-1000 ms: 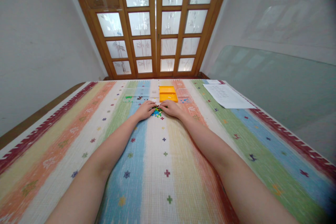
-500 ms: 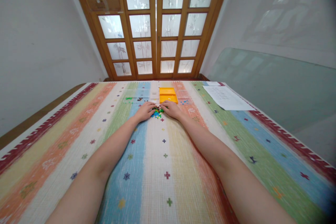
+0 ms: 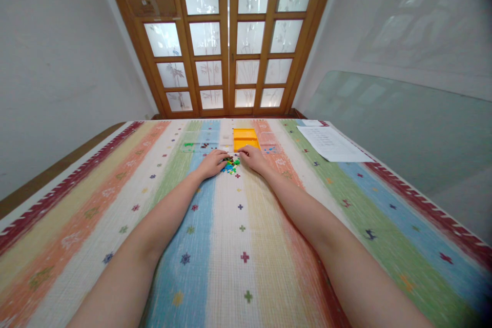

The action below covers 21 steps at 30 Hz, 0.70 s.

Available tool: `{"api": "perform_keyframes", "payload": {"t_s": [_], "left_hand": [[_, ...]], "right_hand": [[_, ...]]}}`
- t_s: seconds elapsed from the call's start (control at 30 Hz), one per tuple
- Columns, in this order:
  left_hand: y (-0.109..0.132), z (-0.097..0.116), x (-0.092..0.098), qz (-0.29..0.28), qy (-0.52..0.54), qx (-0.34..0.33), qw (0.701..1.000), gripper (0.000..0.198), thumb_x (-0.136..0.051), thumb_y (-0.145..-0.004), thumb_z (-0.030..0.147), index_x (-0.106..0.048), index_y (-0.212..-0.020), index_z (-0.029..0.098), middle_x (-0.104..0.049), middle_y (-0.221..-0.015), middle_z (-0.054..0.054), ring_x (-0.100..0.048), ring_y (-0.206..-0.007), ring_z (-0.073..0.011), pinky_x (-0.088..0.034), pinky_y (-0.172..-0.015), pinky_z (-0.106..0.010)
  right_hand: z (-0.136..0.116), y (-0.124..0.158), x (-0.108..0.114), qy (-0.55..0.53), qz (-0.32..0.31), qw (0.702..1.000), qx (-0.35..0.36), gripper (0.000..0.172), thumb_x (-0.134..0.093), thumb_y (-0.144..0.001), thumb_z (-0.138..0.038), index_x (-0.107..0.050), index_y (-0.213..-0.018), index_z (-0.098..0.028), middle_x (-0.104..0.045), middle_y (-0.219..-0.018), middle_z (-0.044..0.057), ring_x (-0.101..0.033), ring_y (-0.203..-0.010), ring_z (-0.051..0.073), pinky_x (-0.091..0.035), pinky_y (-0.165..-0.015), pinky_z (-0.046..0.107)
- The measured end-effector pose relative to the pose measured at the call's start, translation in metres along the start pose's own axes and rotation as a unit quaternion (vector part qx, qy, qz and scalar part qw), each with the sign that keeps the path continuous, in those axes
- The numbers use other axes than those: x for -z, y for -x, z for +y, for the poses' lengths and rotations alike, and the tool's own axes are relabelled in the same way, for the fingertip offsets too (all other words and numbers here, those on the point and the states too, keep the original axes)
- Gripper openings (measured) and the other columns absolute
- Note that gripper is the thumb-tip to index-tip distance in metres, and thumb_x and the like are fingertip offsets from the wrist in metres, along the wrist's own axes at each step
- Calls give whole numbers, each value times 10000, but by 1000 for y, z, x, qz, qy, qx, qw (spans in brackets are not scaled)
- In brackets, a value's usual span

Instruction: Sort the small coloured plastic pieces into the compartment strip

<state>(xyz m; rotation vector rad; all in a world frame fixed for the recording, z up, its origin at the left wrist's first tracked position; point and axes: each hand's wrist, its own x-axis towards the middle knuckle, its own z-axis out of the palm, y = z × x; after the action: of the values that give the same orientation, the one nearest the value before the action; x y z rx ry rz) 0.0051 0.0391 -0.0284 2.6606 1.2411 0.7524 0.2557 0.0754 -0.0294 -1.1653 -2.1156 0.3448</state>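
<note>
A small heap of tiny coloured pieces [image 3: 231,165], mostly blue and green, lies on the striped cloth between my hands. My left hand [image 3: 212,162] rests palm down at the heap's left edge, fingers curled onto the pieces. My right hand [image 3: 250,156] lies at the heap's right edge, its fingertips pinched near the front of an orange tray [image 3: 245,138]. What the fingers grip, if anything, is too small to make out. Clear compartments [image 3: 196,145] left of the tray hold a few green and dark pieces.
The striped tablecloth [image 3: 238,246] covers a long table. A printed paper sheet [image 3: 331,142] lies at the far right. A glass pane [image 3: 403,128] leans along the right wall. Wooden glazed doors [image 3: 230,36] stand behind the table.
My right hand has shifted slightly up, from over the heap towards the orange tray's front edge. My left hand stays at the heap.
</note>
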Motion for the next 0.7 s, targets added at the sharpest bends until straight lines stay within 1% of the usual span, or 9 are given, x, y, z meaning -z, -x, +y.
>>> {"api": "perform_keyframes", "payload": {"t_s": [0.2,0.33,0.5,0.57,0.7], "left_hand": [[0,-3,-2,8,-11,21,1000,354,-547,-995,287,-730,-1291,226,-682,-1364,-88,-582,-1310,-252,-426,-1186,-445],[0,-6,-3,15,-21,37,999,337,-536,-996,285,-754,-1244,218,-705,-1333,-81,-604,-1273,-243,-440,-1170,-429],[0,-7,-2,30,-24,51,998,331,-513,-999,274,-773,-1196,217,-730,-1292,-78,-626,-1232,-240,-464,-1136,-415],[0,-7,-1,37,-25,51,998,333,-503,-997,264,-776,-1180,212,-744,-1257,-81,-639,-1202,-244,-476,-1118,-423],[0,-6,-1,34,-21,57,998,328,-508,-987,251,-778,-1170,214,-761,-1214,-80,-657,-1156,-251,-495,-1086,-434]], "right_hand": [[-5,3,-2,39,-59,994,85,252,-571,-1016,-214,-792,-1135,-187,-744,-1166,103,-649,-1088,216,-479,-990,324],[-7,4,-3,38,-72,989,121,273,-555,-1038,-227,-776,-1190,-173,-734,-1229,116,-647,-1129,220,-470,-1029,339],[-13,6,-2,38,-90,985,141,316,-564,-1045,-264,-737,-1304,-209,-716,-1317,102,-639,-1208,226,-450,-1086,362],[-17,7,-2,35,-101,984,144,314,-557,-1049,-268,-747,-1295,-228,-718,-1324,90,-637,-1225,226,-439,-1104,367],[-21,7,-2,42,-109,983,142,303,-537,-1060,-282,-784,-1228,-228,-742,-1273,88,-652,-1203,231,-442,-1100,367]]}}
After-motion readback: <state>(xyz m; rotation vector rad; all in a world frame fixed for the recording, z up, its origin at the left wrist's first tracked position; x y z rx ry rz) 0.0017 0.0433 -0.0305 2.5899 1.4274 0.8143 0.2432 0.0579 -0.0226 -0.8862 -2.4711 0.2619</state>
